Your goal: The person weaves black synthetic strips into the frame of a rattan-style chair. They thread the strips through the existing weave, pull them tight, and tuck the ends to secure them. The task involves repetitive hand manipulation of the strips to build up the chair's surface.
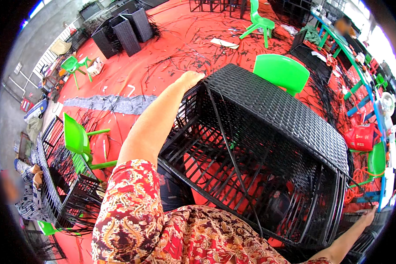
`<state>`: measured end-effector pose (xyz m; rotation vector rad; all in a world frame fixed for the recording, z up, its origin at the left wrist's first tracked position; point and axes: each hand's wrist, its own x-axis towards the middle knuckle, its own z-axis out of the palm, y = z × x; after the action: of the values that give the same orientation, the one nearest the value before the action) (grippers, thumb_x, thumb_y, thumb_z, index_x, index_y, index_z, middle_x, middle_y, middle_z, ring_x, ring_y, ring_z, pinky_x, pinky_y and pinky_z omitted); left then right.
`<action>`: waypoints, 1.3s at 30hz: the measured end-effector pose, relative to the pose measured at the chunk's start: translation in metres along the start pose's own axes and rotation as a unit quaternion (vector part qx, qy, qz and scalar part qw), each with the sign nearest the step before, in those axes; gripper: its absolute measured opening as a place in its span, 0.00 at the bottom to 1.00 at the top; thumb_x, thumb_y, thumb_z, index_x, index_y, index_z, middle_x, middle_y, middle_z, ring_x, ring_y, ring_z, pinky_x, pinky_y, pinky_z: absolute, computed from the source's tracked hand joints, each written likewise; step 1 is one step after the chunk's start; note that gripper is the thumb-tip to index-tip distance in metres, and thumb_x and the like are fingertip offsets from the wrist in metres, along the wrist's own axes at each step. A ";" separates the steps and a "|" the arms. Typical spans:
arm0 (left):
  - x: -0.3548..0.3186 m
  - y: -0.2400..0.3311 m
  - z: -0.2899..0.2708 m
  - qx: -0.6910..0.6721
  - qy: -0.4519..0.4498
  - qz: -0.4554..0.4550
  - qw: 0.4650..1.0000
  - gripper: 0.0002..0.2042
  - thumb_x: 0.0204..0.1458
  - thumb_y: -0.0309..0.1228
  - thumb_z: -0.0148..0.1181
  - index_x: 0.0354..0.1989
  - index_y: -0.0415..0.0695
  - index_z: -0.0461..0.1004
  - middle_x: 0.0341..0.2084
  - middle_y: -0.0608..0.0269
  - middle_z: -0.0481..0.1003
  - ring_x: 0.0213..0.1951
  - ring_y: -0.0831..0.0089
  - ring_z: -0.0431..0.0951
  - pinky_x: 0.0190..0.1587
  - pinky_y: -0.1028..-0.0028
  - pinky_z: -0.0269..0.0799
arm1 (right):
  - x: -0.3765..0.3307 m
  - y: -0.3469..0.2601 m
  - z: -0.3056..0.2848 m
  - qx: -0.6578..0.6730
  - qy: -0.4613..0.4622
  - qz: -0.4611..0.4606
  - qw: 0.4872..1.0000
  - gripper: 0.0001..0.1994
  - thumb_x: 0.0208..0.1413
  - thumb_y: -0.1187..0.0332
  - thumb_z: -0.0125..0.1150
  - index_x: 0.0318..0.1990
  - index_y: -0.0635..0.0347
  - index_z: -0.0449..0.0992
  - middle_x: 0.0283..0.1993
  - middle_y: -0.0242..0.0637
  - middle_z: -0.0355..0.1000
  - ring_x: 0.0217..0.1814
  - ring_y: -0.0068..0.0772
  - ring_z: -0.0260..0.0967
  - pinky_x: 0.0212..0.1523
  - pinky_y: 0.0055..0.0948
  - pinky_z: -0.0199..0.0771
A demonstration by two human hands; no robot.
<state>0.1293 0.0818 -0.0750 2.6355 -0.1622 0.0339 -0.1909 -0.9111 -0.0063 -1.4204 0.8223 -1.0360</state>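
Observation:
A large black wicker furniture frame (277,108) lies tilted in front of me. Its far side is closely woven, while bare bars and straps show inside. My left hand (191,79) is closed at its far left corner, fingertips partly hidden against the edge. Far out to the right, my right hand (368,216) is closed, small near the picture's rim. A thin black wicker strand (360,185) runs from the frame's right corner to it. Another loose strand (233,158) hangs across the frame's open side.
Green plastic chairs (280,72) stand around the frame, one (77,136) at left. Cut black strands litter the red floor covering (171,53). Woven black pieces (125,35) stand far left. A person (31,189) sits at left beside another frame (53,176). A red bag (360,137) lies right.

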 end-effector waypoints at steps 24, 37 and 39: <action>-0.026 0.029 -0.007 -0.031 -0.122 0.096 0.987 0.34 0.48 0.45 0.56 0.61 0.44 0.52 0.59 0.49 0.55 0.61 0.62 0.55 0.62 0.68 0.49 | -0.103 -0.030 0.022 0.026 -0.162 0.091 0.982 0.26 0.49 0.51 0.59 0.53 0.54 0.65 0.51 0.36 0.65 0.55 0.35 0.59 0.55 0.35 0.56; -0.054 0.140 -0.024 0.027 0.165 0.303 0.938 0.24 0.45 0.32 0.54 0.54 0.44 0.64 0.53 0.50 0.64 0.55 0.56 0.63 0.57 0.68 0.58 | -0.335 -0.263 0.143 0.285 -0.411 -0.049 0.865 0.12 0.57 0.62 0.51 0.38 0.63 0.71 0.26 0.34 0.70 0.21 0.20 0.67 0.21 0.17 0.71; -0.113 0.253 -0.045 -0.295 0.040 0.301 0.906 0.18 0.54 0.36 0.49 0.49 0.38 0.68 0.48 0.54 0.70 0.54 0.67 0.65 0.57 0.71 0.57 | -0.401 -0.269 0.162 0.199 -0.476 -0.110 0.850 0.13 0.58 0.62 0.49 0.38 0.65 0.71 0.27 0.36 0.71 0.20 0.23 0.68 0.21 0.21 0.73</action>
<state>-0.0130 -0.1046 0.0793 1.8900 -0.8156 0.2588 -0.2089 -0.4498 0.2094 -1.4360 -0.2781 -0.4842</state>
